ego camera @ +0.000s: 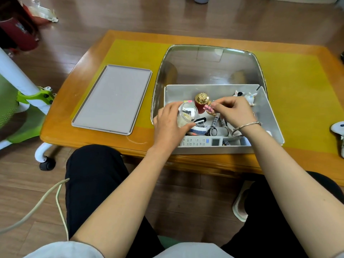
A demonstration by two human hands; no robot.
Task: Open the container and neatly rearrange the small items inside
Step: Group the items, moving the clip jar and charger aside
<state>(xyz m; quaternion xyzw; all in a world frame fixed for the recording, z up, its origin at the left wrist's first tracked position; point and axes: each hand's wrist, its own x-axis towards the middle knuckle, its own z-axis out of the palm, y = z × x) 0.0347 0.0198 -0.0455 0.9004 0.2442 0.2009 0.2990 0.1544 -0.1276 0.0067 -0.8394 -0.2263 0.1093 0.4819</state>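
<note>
Both hands reach into the container (268, 108): left (170, 123) grips a clear jar (187, 113), right (233, 110) pinches a pink clip (208, 108).

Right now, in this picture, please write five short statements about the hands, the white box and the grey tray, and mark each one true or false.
1. The left hand grips a clear round plastic jar. True.
2. The flat grey rectangular tray holds several small items. False: nothing lies on it.
3. The right hand pinches a small pink clip. True.
4. The white remote control lies on the yellow table mat. False: it lies inside the white rectangular box, at the near wall.
5. The dark red bottle with a gold cap stands in the white rectangular box. True.
</note>
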